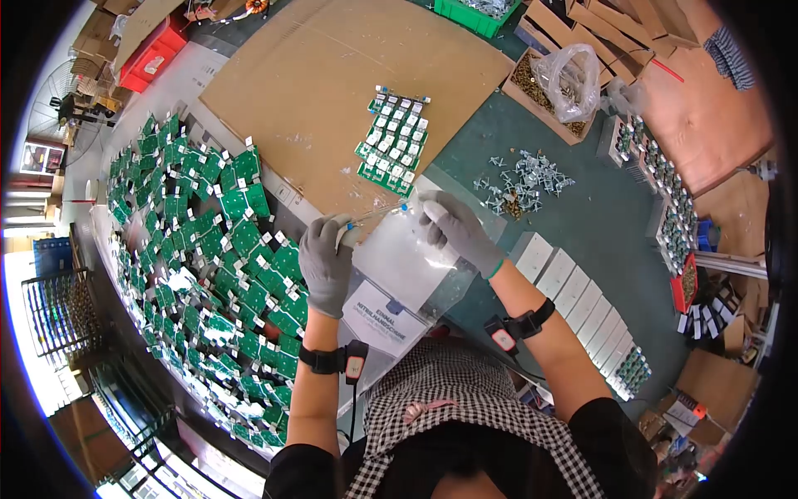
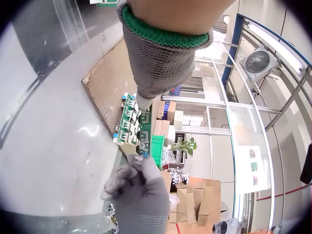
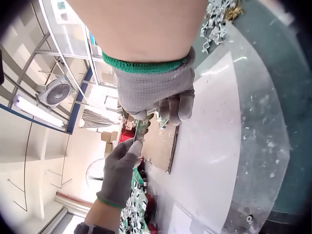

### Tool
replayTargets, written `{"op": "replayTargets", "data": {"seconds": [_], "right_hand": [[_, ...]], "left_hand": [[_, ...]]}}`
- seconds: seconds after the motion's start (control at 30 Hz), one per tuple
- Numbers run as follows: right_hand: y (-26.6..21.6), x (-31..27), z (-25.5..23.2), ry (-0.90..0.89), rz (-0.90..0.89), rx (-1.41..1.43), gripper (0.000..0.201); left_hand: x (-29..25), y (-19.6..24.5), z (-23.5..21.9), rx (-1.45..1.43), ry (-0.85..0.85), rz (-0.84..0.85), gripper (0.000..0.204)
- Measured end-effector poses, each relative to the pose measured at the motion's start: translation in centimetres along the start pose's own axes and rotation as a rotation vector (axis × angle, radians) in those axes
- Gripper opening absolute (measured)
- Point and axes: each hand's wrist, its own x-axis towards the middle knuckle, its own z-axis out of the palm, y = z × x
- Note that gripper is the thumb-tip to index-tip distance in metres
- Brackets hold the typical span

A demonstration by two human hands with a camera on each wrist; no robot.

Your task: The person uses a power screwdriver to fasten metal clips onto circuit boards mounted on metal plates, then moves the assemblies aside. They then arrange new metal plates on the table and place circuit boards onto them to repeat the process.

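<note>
Held up between my two gloved hands is a narrow green circuit board [image 2: 146,127], seen nearly edge-on in the head view, with small blue parts at its ends. My left hand [image 1: 327,262], in a grey glove, pinches one end between thumb and fingers. At the other end, the thumb and fingertips of my right hand [image 1: 459,231] pinch the board, its other fingers curled. Under the hands lies a clear plastic sheet [image 1: 391,249]. Just beyond them, a block of green boards with white parts [image 1: 391,141] rests on brown cardboard [image 1: 299,91].
Many green boards [image 1: 208,241] cover the left side. To the right lie a pile of metal pieces [image 1: 532,179], a row of white blocks [image 1: 573,291] and a carton of brass-coloured parts [image 1: 532,83]. A green crate [image 1: 474,15] stands at the far edge.
</note>
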Motion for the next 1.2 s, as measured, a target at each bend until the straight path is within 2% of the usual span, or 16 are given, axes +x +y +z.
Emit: {"op": "replayTargets", "data": {"seconds": [0.07,0.13,0.17,0.27,0.4,0.5,0.53,0.6,0.67,0.77,0.8,0.87,0.9,1.0,1.1,1.2], "right_hand": [[4.4,3.1,-1.2,0.168,-0.135,-0.426,0.035],[5.3,4.4,0.8,0.399,-0.262,-0.845,0.039],[4.6,4.9,1.6,0.357,-0.037,-0.954,0.039],[4.6,6.2,2.9,0.305,-0.032,-0.977,0.036],[4.3,5.7,2.8,0.305,-0.201,-1.001,0.029],[2.9,1.9,1.3,0.329,-0.287,-0.975,0.03],[2.7,0.2,0.3,0.349,-0.314,-0.978,0.031],[2.2,-4.3,-2.3,0.514,-0.38,-0.834,0.031],[1.0,-9.9,-5.8,0.682,-0.475,-0.695,0.03],[1.5,-19.6,-12.0,0.881,-0.373,-0.457,0.025],[1.5,-23.4,-13.9,0.896,-0.342,-0.272,0.018],[2.1,-30.5,-16.7,1.051,-0.286,0.028,0.011],[2.7,-34.0,-17.8,1.168,-0.261,0.124,0.009],[4.7,-43.8,-19.6,1.466,-0.265,0.245,0.009],[7.4,-50.8,-19.6,1.709,-0.218,0.242,0.017],[8.9,-54.7,-19.0,1.767,-0.195,0.4,0.019]], "left_hand": [[-0.4,-0.2,-0.7,-0.023,0.088,-0.046,0.018],[-0.8,-0.2,-1.5,-0.069,0.162,-0.118,0.018],[-1.0,0.5,-2.1,-0.076,0.165,-0.171,0.018],[-1.6,0.3,-2.9,-0.011,0.189,-0.103,0.018],[-1.7,1.2,-3.0,0.03,0.185,-0.005,0.022],[-2.1,2.7,-2.3,-0.129,0.159,-0.174,0.029],[-2.1,3.3,-1.7,-0.188,0.149,-0.158,0.031],[-2.1,4.7,-0.1,-0.321,0.125,-0.122,0.038],[-1.3,7.9,1.2,-0.237,0.079,0.08,0.031],[-0.7,15.8,4.2,-0.321,-0.04,0.285,0.024],[-1.0,18.9,5.7,-0.373,-0.081,0.368,0.024],[-2.4,25.1,8.8,-0.403,-0.214,0.529,0.024],[-3.6,28.2,10.1,-0.411,-0.335,0.531,0.022],[-8.0,36.8,15.0,-0.434,-0.531,0.782,0.022],[-13.4,43.8,19.6,-0.436,-0.683,0.913,0.022],[-17.8,47.8,23.8,-0.471,-0.667,1.038,0.023]]}}
